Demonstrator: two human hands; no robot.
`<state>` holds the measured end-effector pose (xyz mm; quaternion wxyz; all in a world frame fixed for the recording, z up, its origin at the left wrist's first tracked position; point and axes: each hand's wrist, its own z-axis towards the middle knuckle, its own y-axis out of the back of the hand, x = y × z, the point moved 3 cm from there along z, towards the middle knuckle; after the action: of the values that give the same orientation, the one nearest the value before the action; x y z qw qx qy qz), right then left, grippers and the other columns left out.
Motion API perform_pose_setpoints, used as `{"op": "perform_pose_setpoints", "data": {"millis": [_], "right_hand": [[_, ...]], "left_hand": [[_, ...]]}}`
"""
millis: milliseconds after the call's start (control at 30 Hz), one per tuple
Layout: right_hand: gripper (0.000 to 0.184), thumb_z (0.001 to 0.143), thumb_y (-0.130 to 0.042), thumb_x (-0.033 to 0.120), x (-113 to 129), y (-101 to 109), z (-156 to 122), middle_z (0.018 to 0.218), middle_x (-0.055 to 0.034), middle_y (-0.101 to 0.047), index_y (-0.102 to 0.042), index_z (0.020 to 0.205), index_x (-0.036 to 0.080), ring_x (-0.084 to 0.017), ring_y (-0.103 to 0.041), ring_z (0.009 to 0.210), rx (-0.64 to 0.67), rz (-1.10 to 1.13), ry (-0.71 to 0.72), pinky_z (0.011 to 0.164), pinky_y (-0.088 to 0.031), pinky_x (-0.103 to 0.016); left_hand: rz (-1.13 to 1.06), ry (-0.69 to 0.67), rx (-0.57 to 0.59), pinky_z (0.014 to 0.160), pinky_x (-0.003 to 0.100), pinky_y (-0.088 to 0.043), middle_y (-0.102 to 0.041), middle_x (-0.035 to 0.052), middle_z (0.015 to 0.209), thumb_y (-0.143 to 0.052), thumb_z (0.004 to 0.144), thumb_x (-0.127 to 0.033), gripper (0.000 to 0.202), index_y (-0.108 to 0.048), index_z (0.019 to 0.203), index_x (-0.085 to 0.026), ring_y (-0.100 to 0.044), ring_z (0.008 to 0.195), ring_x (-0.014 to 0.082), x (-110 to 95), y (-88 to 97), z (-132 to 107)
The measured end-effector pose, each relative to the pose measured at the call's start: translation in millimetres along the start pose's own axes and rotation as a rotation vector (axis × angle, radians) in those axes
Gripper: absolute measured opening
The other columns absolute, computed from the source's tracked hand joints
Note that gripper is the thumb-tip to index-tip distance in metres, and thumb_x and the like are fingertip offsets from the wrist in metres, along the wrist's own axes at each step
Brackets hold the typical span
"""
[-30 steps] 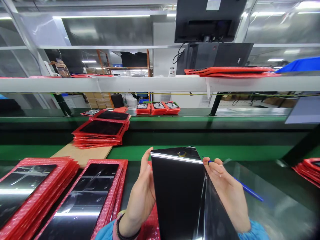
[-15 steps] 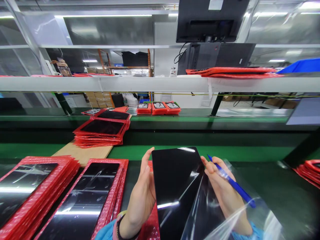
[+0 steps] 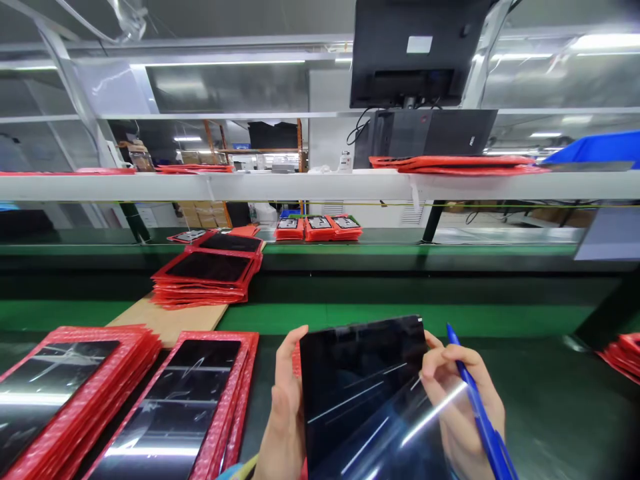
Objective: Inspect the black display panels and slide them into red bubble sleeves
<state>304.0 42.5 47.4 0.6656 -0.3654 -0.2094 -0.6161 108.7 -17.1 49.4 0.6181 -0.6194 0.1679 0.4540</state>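
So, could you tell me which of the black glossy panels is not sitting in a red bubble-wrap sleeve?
The bare black panel held upright between the left hand and right hand. The panels in the nearby stacks lie flat inside red sleeves; this one has none around it.

Both hands (image 3: 285, 420) raised, fingers curled.

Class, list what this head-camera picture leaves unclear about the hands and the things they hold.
- Black panel: lower end cut off by the bottom edge.
- Blue pen: tip runs out of frame.
- Left hand: wrist cut off; fingers behind the panel hidden.
- Right hand: partly veiled by glare.
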Motion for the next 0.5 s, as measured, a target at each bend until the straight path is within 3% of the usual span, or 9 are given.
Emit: {"op": "perform_pose_setpoints", "data": {"millis": [100,233,333,433,500], "right_hand": [[0.024,0.079,-0.067,0.012,8.3,-3.2,-3.5,0.067,0.0055,-0.061,-0.059,0.094,0.029,-0.015,-0.057,0.068,0.041,0.005,0.123,0.109,-0.030,-0.047],[0.028,0.078,-0.067,0.010,11.2,0.2,-8.2,0.066,0.0050,-0.063,-0.060,0.097,0.030,-0.016,-0.056,0.063,0.031,0.017,0.218,0.107,-0.029,-0.056],[0.028,0.077,-0.069,0.011,14.9,3.5,-10.8,0.064,0.0052,-0.065,-0.062,0.096,0.031,-0.017,-0.056,0.057,0.006,0.004,0.292,0.105,-0.031,-0.058],[0.023,0.077,-0.072,0.016,20.9,2.4,-11.0,0.060,0.0051,-0.065,-0.064,0.091,0.031,-0.018,-0.057,0.055,-0.030,-0.007,0.329,0.101,-0.037,-0.058],[0.021,0.076,-0.074,0.018,25.0,0.8,-11.2,0.058,0.0053,-0.065,-0.064,0.089,0.031,-0.018,-0.059,0.055,-0.072,-0.023,0.374,0.100,-0.039,-0.057]], "left_hand": [[0.083,-0.128,-0.015,0.115,0.040,-0.028,-0.060,0.0032,0.132,-0.059,0.067,-0.074,0.069,-0.063,0.118,-0.026,-0.031,0.138,0.0345,4.2,6.3,-8.0],[0.128,-0.018,-0.087,0.109,0.047,-0.037,-0.061,0.0056,0.129,-0.063,0.068,-0.069,0.082,-0.046,0.137,-0.028,-0.032,0.137,0.0376,25.7,16.0,-17.5],[0.242,0.022,-0.176,0.116,0.045,-0.024,-0.056,0.0090,0.135,-0.066,0.069,-0.064,0.078,-0.052,0.133,-0.021,-0.018,0.143,0.0352,28.4,23.9,-17.4],[0.339,-0.038,-0.222,0.119,0.038,-0.005,-0.056,0.0051,0.137,-0.073,0.063,-0.063,0.062,-0.067,0.109,-0.022,0.000,0.145,0.0300,18.4,32.8,-12.6],[0.346,-0.016,-0.188,0.119,0.041,-0.012,-0.064,0.0045,0.127,-0.081,0.057,-0.055,0.059,-0.068,0.107,-0.025,-0.013,0.144,0.0331,15.9,36.9,-9.7]]}}
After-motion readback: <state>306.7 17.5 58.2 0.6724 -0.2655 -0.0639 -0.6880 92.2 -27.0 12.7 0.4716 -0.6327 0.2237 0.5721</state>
